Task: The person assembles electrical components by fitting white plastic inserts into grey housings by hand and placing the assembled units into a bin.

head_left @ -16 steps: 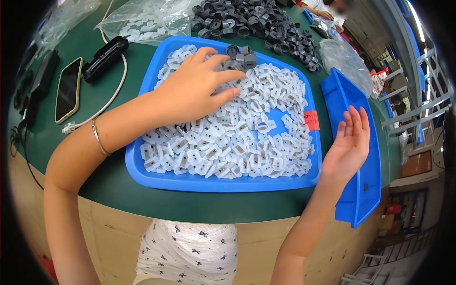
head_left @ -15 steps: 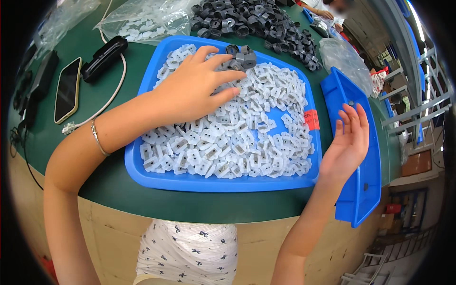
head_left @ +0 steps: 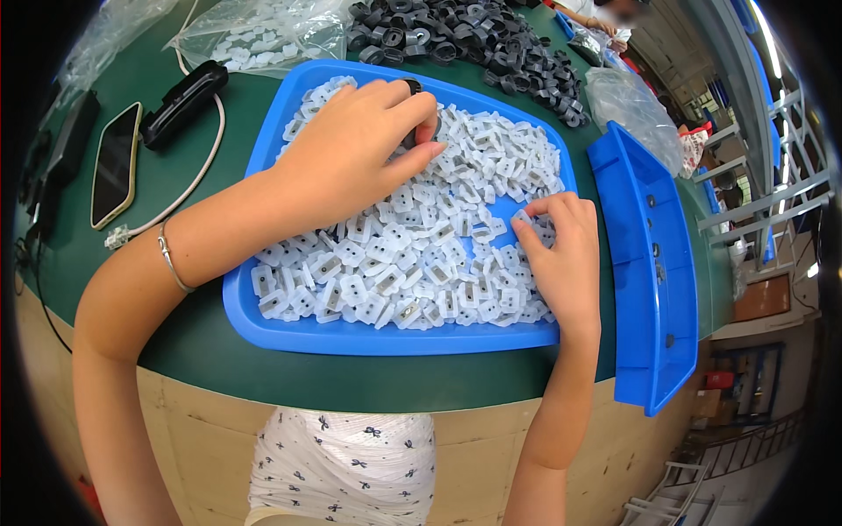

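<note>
My left hand [head_left: 355,149] is over the upper part of a shallow blue tray [head_left: 395,340], its fingers curled round dark, ring-shaped plastic parts [head_left: 410,139] that they partly cover. Small translucent white plastic pieces [head_left: 386,280] with dark metal inserts fill most of the tray. At the tray's right side, my right hand [head_left: 568,254] pinches one white piece [head_left: 523,217] between thumb and fingers.
A long blue bin [head_left: 633,289] with several dark parts stands right of the tray. Behind lie a heap of black ring parts [head_left: 474,39] and a clear bag [head_left: 263,39] of white pieces. A phone [head_left: 116,167] and black device [head_left: 184,105] with a cable rest at left.
My right hand has swung left from beside the blue bin into the tray and closed on a white piece. My left fingers have curled in round the dark parts. More dark parts show in the bin.
</note>
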The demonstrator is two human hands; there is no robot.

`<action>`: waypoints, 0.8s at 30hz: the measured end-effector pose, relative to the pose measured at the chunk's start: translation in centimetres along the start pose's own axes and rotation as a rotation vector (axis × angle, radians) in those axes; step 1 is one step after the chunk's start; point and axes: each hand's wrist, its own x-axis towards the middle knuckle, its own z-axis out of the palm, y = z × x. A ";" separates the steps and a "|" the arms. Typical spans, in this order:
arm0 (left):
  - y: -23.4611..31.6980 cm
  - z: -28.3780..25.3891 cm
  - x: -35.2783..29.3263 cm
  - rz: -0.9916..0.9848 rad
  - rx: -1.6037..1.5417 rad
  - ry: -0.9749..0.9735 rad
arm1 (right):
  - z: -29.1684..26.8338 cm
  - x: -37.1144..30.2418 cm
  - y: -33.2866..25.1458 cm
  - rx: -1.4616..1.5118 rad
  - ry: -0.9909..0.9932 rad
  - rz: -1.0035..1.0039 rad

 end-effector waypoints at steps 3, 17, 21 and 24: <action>0.1 -0.3 -0.1 -0.025 -0.092 -0.039 | -0.3 0.1 -0.2 0.045 0.055 -0.037; 2.7 -1.6 0.1 -0.142 -0.672 -0.198 | -1.1 -0.4 -1.7 0.915 0.052 0.176; 3.8 -1.2 -0.3 0.073 -0.659 -0.104 | -1.5 -1.1 -2.6 1.066 -0.041 0.099; 4.9 -0.8 -1.0 -0.069 -0.860 -0.083 | -1.7 -1.5 -3.2 1.175 -0.080 0.059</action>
